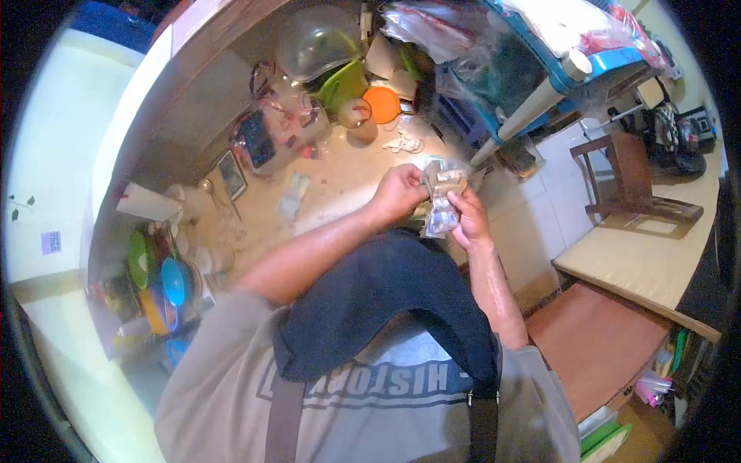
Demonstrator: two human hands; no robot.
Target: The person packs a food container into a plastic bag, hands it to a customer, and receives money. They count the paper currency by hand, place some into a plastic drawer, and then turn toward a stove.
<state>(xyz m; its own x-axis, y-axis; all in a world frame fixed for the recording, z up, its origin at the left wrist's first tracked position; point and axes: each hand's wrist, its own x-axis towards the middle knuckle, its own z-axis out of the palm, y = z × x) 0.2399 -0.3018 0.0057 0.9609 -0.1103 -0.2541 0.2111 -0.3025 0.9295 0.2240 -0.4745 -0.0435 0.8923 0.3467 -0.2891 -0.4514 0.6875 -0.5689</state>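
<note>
A crumpled, shiny clear plastic packet (441,202) hangs between my two hands, just in front of my chest. My right hand (469,216) grips its right side with thumb and fingers. On the packet's upper left edge, the fingers of my left hand (400,189) are pinched together. What is inside the packet is too small to make out. A pale flat packet (294,194) lies on the light tabletop (340,174) left of my hands. Beyond my hands on the same surface are white scraps (404,142).
An orange lid (382,105), a transparent bowl (319,42) and a green container (342,85) stand at the back. A phone-like device (231,175) lies left. Blue shelving (532,108) rises on the right, beyond it a wooden stool (617,174). A blue bowl (176,282) is far left.
</note>
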